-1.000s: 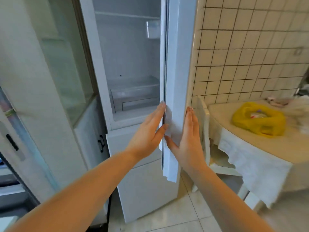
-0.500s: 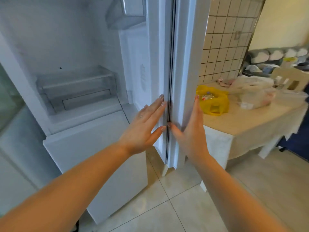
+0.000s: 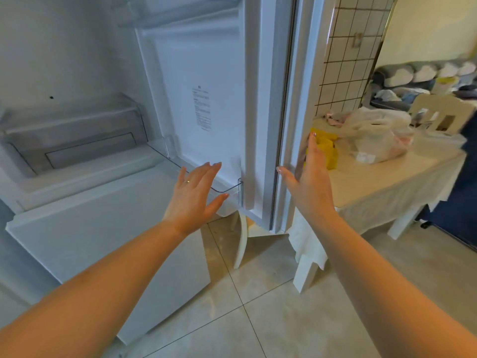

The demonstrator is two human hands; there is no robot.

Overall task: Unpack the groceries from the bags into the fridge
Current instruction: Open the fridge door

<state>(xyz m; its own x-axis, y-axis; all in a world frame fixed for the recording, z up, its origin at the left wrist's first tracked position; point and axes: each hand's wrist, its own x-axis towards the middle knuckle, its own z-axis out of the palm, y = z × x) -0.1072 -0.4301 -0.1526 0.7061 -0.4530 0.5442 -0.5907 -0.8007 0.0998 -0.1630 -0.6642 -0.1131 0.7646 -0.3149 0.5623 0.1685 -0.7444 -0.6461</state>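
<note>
The white fridge (image 3: 77,86) stands open with bare shelves and a clear drawer (image 3: 74,140) at the bottom. Its upper door (image 3: 260,99) is swung wide, edge-on to me. My left hand (image 3: 193,197) hovers with straight fingers by the door's inner side, near a clear door bin (image 3: 232,188), holding nothing. My right hand (image 3: 312,177) is flat with fingers straight at the door's outer side. A yellow bag (image 3: 329,148) and a white plastic bag (image 3: 376,140) lie on the table (image 3: 387,182) behind the door.
The closed lower freezer door (image 3: 103,241) juts out below the open compartment. A white chair (image 3: 242,244) stands under the door beside the cloth-covered table. A tiled wall (image 3: 348,47) is behind it. The beige tiled floor (image 3: 284,319) lies in front.
The door has swung further open, showing its inner panel. Both hands came off the door edge and moved apart. My view shifted right toward the table.
</note>
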